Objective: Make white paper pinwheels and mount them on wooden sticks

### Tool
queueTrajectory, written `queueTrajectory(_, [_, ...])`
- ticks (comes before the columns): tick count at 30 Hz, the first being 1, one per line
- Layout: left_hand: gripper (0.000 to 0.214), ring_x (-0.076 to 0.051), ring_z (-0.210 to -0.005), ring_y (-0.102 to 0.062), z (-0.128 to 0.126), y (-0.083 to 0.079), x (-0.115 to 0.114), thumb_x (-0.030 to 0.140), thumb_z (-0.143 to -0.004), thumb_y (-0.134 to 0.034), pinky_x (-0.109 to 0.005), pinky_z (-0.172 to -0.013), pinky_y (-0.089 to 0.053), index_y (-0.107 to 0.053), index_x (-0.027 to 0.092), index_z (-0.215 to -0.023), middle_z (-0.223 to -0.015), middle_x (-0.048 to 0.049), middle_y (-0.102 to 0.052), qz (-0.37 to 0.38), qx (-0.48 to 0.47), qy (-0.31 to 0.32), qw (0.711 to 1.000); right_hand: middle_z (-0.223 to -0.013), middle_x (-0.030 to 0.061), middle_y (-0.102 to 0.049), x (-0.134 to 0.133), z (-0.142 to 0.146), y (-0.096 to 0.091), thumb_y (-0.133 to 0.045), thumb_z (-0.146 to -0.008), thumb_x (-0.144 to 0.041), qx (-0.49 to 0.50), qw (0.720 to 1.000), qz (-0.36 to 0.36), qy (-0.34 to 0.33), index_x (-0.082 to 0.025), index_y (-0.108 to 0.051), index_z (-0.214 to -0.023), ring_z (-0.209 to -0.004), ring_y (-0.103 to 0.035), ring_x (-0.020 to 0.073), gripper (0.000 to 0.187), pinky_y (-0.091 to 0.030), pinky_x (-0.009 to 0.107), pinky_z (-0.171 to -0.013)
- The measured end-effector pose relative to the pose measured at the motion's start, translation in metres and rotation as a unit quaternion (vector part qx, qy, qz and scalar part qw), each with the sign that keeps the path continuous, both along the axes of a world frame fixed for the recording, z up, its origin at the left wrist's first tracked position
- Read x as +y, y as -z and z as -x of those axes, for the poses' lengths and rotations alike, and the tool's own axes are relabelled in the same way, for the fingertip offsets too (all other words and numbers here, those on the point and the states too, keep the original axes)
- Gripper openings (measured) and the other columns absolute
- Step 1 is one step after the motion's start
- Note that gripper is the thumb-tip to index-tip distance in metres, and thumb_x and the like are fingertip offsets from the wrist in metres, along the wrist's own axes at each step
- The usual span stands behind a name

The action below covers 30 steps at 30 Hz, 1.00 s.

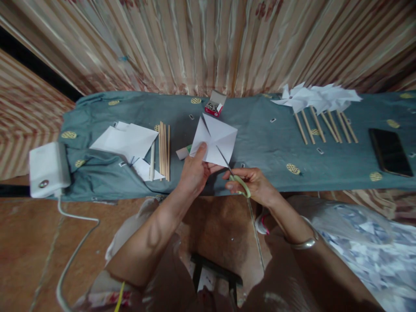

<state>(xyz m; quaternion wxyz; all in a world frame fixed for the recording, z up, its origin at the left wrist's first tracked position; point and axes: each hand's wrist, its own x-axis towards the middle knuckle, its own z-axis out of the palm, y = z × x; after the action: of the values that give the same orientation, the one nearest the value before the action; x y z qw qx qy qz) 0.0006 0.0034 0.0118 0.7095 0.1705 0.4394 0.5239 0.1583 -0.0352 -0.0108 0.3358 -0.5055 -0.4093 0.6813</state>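
Observation:
A square sheet of white paper (224,132) is pinched in my left hand (195,171), thumb on top and fingers beneath. One slit runs in from its upper left corner toward the middle. My right hand (251,182) holds scissors (242,185) with pale green handles, and their blades lie at the paper's lower right part. Behind the paper stands an open red box of small metal pins (214,106). A small white and green box (183,151) shows partly beside my left hand.
White paper sheets (126,138), a white stick-like pen (152,162) and wooden sticks (164,151) lie left. Paper pinwheels (318,97) on sticks and a black phone (390,151) lie right. A white device (48,169) with a cable sits at the left end.

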Motion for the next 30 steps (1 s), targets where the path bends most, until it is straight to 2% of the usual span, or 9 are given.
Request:
queueTrajectory(7, [0.032, -0.025, -0.094, -0.073, 0.002, 0.004, 0.002, 0.033, -0.088, -0.065, -0.038, -0.089, -0.056, -0.062, 0.015, -0.115, -0.088, -0.0084, -0.076, -0.003, 0.0, 0.008, 1.0, -0.059, -0.0043, -0.061, -0.002, -0.004, -0.007, -0.089, -0.056, -0.045, 0.025, 0.999, 0.012, -0.04, -0.018, -0.073, -0.08, -0.05, -0.052, 0.0066, 0.04, -0.044, 0.021, -0.049])
queueTrajectory(13, [0.037, -0.023, -0.09, -0.073, 0.009, 0.001, 0.01, 0.031, -0.089, -0.064, -0.038, -0.089, -0.056, -0.06, 0.016, -0.122, -0.09, -0.0078, -0.076, -0.01, 0.0, -0.014, 1.0, -0.061, -0.0024, -0.065, -0.003, -0.015, -0.005, -0.089, -0.059, -0.042, 0.024, 0.996, 0.004, -0.085, -0.018, -0.074, -0.084, -0.054, -0.056, 0.0084, 0.038, -0.045, 0.02, -0.051])
queueTrajectory(16, [0.035, -0.022, -0.088, -0.073, 0.013, 0.0, 0.014, 0.03, -0.088, -0.063, -0.038, -0.089, -0.057, -0.061, 0.015, -0.12, -0.091, -0.0081, -0.076, -0.017, 0.0, -0.026, 1.0, -0.061, -0.0017, -0.066, -0.005, -0.027, -0.006, -0.088, -0.062, -0.04, 0.008, 0.993, 0.006, -0.115, -0.016, -0.074, -0.086, -0.054, -0.057, 0.008, 0.037, -0.045, 0.02, -0.053])
queueTrajectory(20, [0.026, -0.025, -0.098, -0.072, 0.014, -0.003, 0.016, 0.026, -0.088, -0.061, -0.042, -0.091, -0.056, -0.063, 0.016, -0.113, -0.099, -0.0095, -0.076, -0.014, 0.004, -0.038, 0.999, -0.063, 0.0011, -0.069, -0.007, -0.045, -0.012, -0.086, -0.062, -0.048, -0.007, 0.992, 0.004, -0.124, -0.016, -0.074, -0.087, -0.056, -0.059, 0.0108, 0.042, -0.047, 0.023, -0.055])
queueTrajectory(23, [0.018, -0.027, -0.105, -0.069, 0.01, -0.002, 0.014, 0.024, -0.086, -0.062, -0.046, -0.094, -0.054, -0.065, 0.016, -0.102, -0.102, -0.0108, -0.075, -0.019, 0.015, -0.024, 0.999, -0.063, 0.0021, -0.069, -0.006, -0.056, -0.014, -0.084, -0.062, -0.056, -0.016, 0.997, -0.028, -0.074, -0.016, -0.074, -0.088, -0.055, -0.059, 0.0115, 0.048, -0.046, 0.024, -0.054])
queueTrajectory(27, [0.015, -0.027, -0.103, -0.069, 0.001, 0.003, 0.007, 0.023, -0.08, -0.065, -0.043, -0.094, -0.053, -0.066, 0.016, -0.093, -0.092, -0.0086, -0.075, -0.032, 0.026, 0.022, 0.999, -0.063, 0.0007, -0.068, 0.001, -0.06, -0.012, -0.082, -0.063, -0.058, -0.043, 0.991, -0.101, 0.07, -0.019, -0.072, -0.086, -0.055, -0.055, 0.0118, 0.046, -0.045, 0.025, -0.055])
queueTrajectory(30, [0.018, -0.028, -0.097, -0.07, -0.005, 0.01, 0.001, 0.026, -0.073, -0.07, -0.039, -0.088, -0.054, -0.068, 0.016, -0.088, -0.083, -0.0066, -0.074, -0.034, 0.036, 0.077, 0.996, -0.065, 0.0004, -0.068, 0.007, -0.06, -0.008, -0.083, -0.061, -0.057, -0.044, 0.98, -0.122, 0.149, -0.021, -0.07, -0.084, -0.057, -0.056, 0.0123, 0.045, -0.044, 0.026, -0.056])
